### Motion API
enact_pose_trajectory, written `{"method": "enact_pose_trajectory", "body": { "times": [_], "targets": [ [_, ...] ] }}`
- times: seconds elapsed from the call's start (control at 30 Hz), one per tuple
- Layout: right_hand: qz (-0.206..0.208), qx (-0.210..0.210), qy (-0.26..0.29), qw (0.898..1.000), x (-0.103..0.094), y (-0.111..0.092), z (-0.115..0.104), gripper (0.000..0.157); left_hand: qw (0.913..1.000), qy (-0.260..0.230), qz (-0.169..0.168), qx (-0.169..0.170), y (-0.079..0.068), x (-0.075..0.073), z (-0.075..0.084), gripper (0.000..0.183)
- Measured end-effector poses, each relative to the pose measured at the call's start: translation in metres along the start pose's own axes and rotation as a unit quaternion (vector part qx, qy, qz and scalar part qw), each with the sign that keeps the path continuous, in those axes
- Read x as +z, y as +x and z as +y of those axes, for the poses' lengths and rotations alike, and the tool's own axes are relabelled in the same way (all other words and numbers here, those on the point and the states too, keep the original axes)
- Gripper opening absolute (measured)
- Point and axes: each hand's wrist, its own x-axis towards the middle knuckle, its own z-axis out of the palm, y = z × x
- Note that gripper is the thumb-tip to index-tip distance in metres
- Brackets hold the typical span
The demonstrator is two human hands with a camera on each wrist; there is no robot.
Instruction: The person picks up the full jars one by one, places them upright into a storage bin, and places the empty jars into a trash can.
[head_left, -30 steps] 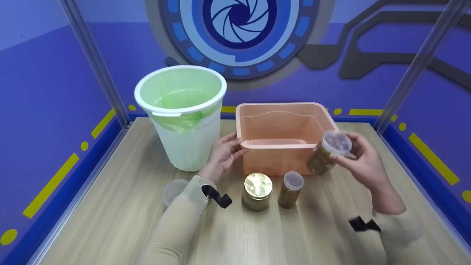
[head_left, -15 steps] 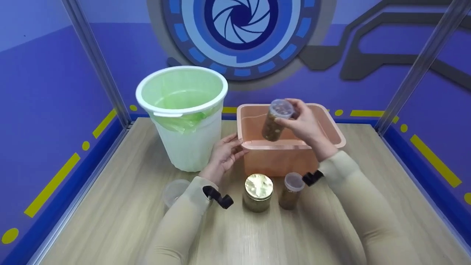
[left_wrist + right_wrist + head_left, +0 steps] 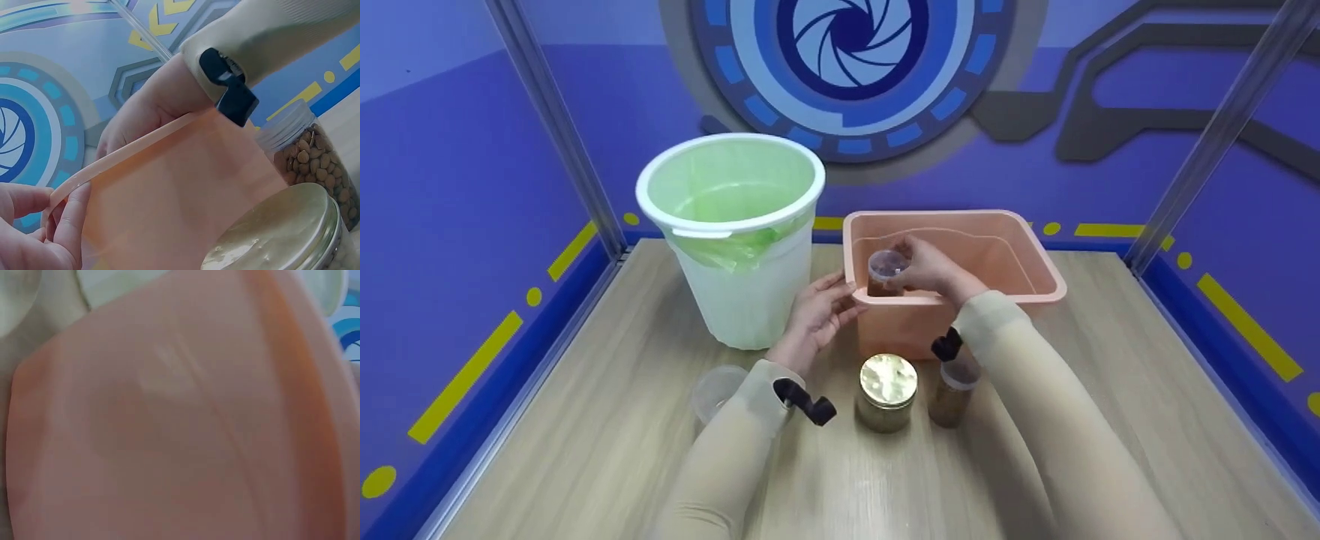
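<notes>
In the head view, my right hand holds a clear-lidded plastic jar inside the pink plastic bin, near its left end. The jar's lower part is hidden behind the front wall. My left hand grips the bin's front left corner; in the left wrist view its fingers sit on either side of the rim. In that view, my right hand reaches over the rim and its fingertips are hidden. The bin's wall fills most of the right wrist view.
Before the bin stand a gold-lidded jar and a slim jar of almond-like nuts, partly under my right wrist. A white bucket with a green liner stands at left. A clear round container lies beside my left forearm.
My right hand has carried the jar from the bin's right front corner leftward over the rim, then lowered it inside. My left hand has stayed on the corner.
</notes>
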Motion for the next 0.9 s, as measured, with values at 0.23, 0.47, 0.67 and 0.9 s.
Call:
{"method": "enact_pose_trajectory", "body": {
  "times": [0.23,0.47,0.67,0.9],
  "targets": [
    [-0.036,-0.032,-0.119,0.992,0.007,0.003,0.003,0.061,1.0,-0.001,0.001,0.001,-0.001,0.0,0.0,0.05],
    [-0.055,-0.047,-0.147,0.986,0.007,0.003,0.006,0.05,1.0,0.004,-0.003,0.005,-0.001,0.001,0.0,0.049],
    [-0.045,-0.034,-0.09,0.994,0.004,0.001,0.006,0.063,1.0,0.003,0.0,0.005,-0.001,0.001,0.0,0.048],
    [-0.011,0.003,0.015,1.0,-0.013,-0.013,-0.002,0.082,1.0,-0.001,0.0,0.007,-0.001,0.0,-0.001,0.049]
  ]
}}
